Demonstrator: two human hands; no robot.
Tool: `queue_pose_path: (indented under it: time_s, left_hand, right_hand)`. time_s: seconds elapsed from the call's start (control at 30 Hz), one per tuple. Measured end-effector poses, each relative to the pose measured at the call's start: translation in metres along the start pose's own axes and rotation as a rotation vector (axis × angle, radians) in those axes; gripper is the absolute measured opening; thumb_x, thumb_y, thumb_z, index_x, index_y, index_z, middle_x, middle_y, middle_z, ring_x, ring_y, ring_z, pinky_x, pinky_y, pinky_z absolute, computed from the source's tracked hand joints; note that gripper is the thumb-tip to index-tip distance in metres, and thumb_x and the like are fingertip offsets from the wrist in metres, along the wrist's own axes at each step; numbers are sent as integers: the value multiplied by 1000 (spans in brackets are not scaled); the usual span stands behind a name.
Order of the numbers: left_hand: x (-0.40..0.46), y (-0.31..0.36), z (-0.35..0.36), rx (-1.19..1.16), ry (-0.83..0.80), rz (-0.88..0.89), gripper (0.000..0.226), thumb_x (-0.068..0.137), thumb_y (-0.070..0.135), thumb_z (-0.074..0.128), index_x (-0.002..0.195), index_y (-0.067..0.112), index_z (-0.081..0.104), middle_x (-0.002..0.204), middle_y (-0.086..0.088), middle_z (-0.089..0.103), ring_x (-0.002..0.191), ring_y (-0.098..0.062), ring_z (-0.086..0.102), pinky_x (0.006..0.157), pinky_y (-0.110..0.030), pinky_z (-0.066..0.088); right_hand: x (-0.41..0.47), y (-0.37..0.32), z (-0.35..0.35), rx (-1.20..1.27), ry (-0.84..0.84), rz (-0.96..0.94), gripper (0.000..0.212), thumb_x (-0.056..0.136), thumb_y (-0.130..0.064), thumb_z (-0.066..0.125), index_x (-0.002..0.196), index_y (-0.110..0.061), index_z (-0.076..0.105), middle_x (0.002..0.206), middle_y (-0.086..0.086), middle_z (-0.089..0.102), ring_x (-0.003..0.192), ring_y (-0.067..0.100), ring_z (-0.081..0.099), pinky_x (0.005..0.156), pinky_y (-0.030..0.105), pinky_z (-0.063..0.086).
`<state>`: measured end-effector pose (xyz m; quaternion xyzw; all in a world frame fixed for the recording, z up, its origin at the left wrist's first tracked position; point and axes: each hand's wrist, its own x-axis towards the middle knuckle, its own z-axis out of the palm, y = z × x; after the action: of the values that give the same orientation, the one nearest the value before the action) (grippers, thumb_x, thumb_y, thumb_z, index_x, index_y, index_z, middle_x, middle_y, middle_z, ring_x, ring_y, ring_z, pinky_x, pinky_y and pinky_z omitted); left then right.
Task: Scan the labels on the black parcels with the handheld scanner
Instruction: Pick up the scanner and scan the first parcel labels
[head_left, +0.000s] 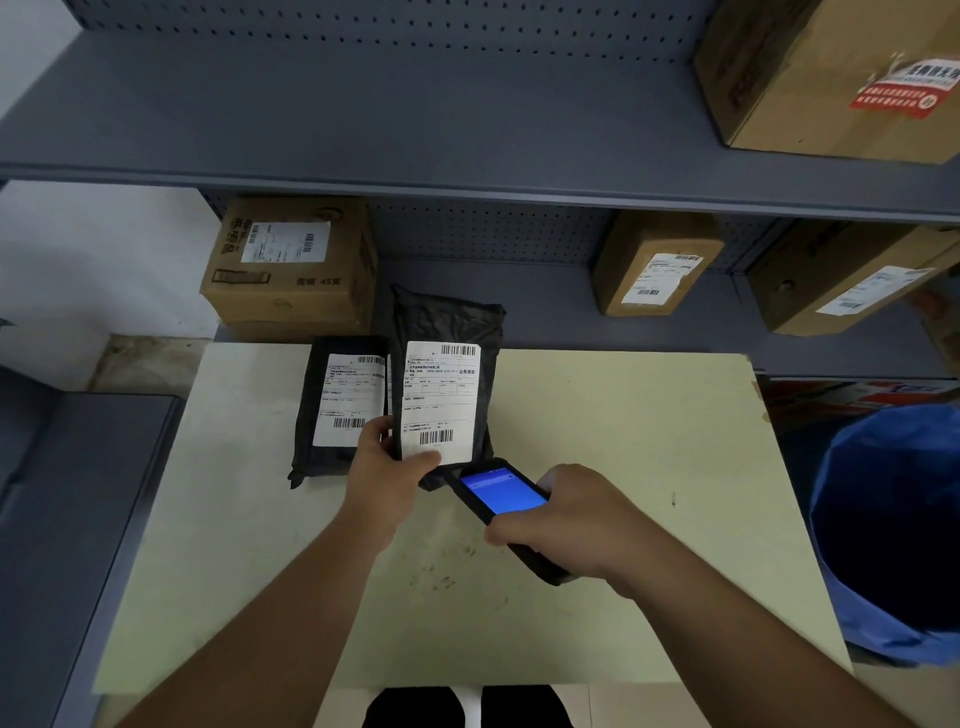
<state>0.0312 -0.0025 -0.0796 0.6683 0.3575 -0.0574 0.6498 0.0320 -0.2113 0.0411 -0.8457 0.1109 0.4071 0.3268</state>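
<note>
Scanner (506, 512) screen glows blue below parcel (447, 332) label (440, 402) barcode.

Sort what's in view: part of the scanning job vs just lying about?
Job: held black parcel in left hand; second black parcel lying on the table; handheld scanner in right hand.

Lying about: cardboard boxes on the shelves; blue bag.

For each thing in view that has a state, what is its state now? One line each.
handheld scanner: screen lit blue, held in right hand.
raised black parcel: tilted up, label facing camera, held by left hand.
second black parcel: lying flat on table, label up.
blue bin: open.
</note>
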Motion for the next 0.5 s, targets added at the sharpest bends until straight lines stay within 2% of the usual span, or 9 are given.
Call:
queue_pose_path:
  time_s: [0.1,0.2,0.27,0.4,0.5]
  left_hand:
    - [1,0,-1,21,2,7,61,87,-4,77,135,22,51,110,3,75,95,-12,72,82,-35,62]
    - [2,-2,-1,2,11,0,64,84,-4,80,136,21,51,117,1,75,103,-14,73,94,-46,63]
    - [2,-3,-1,5,17,-1,64,83,-4,81,134,21,52,114,3,75,101,-14,74,96,-47,62]
    - [2,-4,-2,3,20,-14,59,84,-3,80,126,26,52,114,2,75,100,-13,73,94,-43,62]
    - [1,-3,0,2,21,-16,57,85,-4,79,125,26,51,110,4,74,96,-8,72,83,-32,59]
  right_hand:
    - [1,-1,2,17,-9,-14,58,60,-50,87,102,-14,67,84,1,68,67,19,65,62,31,52]
    - [1,-2,3,20,-7,-18,54,65,-47,88,102,-15,66,86,1,68,69,18,66,61,30,51]
    - [2,-1,4,26,-9,-16,55,62,-47,87,102,-15,66,87,1,69,69,18,66,62,30,51]
    - [4,0,7,69,-24,-7,59,57,-46,85,103,-14,67,83,1,68,66,19,65,63,32,54]
    - [6,2,7,85,-28,-3,59,56,-46,84,103,-13,68,81,1,67,64,18,64,62,33,54]
